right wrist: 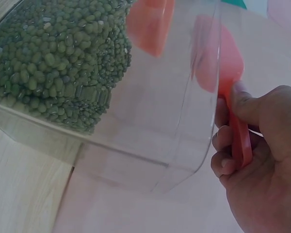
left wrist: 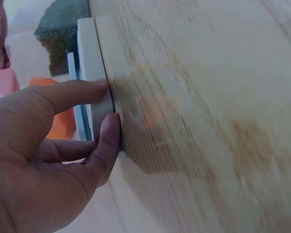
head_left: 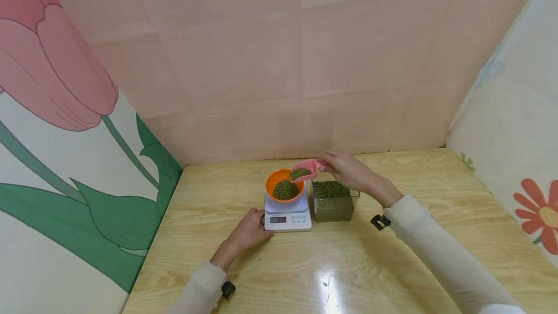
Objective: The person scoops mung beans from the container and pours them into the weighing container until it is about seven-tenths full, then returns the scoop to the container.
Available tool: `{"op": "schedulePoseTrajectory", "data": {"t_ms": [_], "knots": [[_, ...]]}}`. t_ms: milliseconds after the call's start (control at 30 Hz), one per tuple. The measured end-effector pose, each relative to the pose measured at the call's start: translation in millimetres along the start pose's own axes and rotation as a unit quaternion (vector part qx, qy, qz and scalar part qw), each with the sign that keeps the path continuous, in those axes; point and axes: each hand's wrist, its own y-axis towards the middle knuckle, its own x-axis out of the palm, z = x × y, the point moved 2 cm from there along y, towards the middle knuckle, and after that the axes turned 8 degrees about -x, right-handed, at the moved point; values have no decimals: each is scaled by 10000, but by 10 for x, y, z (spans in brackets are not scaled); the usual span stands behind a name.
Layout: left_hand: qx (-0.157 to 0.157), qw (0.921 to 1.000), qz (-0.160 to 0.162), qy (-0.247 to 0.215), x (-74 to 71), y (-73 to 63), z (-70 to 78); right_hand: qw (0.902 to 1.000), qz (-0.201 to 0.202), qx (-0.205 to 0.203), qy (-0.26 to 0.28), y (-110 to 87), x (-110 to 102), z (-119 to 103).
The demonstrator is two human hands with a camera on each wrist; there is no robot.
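Note:
My right hand (head_left: 348, 171) grips the handle of a pink scoop (right wrist: 230, 58), loaded with green mung beans (head_left: 301, 173). The scoop is tilted over the right rim of an orange bowl (head_left: 272, 180) that has more mung beans in it. Under the bowl stands a white kitchen scale (head_left: 289, 226) with a small display; its digits are too small to read. My left hand (head_left: 250, 229) holds the scale's front left corner, thumb (left wrist: 82, 92) and fingers at its edge. To the scale's right is a clear plastic container (head_left: 333, 212) of mung beans, below my right hand.
All of it stands on a wood-grain table (head_left: 279, 270). A pinkish covered wall (head_left: 301, 86) rises behind the table's back edge. Flower-painted walls (head_left: 488, 134) flank both sides.

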Motion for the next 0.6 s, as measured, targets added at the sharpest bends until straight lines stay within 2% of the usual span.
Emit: {"op": "schedulePoseTrajectory", "data": {"t_ms": [333,600], "knots": [[105,9999,27,-76,1,-18,12,9999,-64,-111,-94,31,2,-22],[8,10000,-17,-62,-3,-17,7,9997,-115,-160,-163,38,-30,-55]]}}
